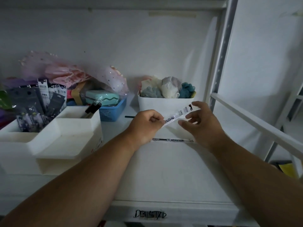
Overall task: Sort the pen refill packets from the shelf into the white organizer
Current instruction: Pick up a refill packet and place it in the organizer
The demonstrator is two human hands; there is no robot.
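Observation:
A long clear pen refill packet [177,115] with black print slants in the air above the shelf. My left hand [146,124] pinches its lower left end with curled fingers. My right hand [199,119] is spread beside its upper end, fingers relaxed; whether they touch it is unclear. A second refill packet [172,140] lies flat on the shelf beneath my hands. The white organizer [68,136] stands at the left; its back left compartment holds several dark packets [35,105], and its front compartment is bare.
A white bin [164,104] of cloth items stands behind my hands. A blue basket [113,110] with a mint case sits left of it, under pink bags. A dark pen [130,116] lies on the shelf. A shelf post [219,63] rises at right.

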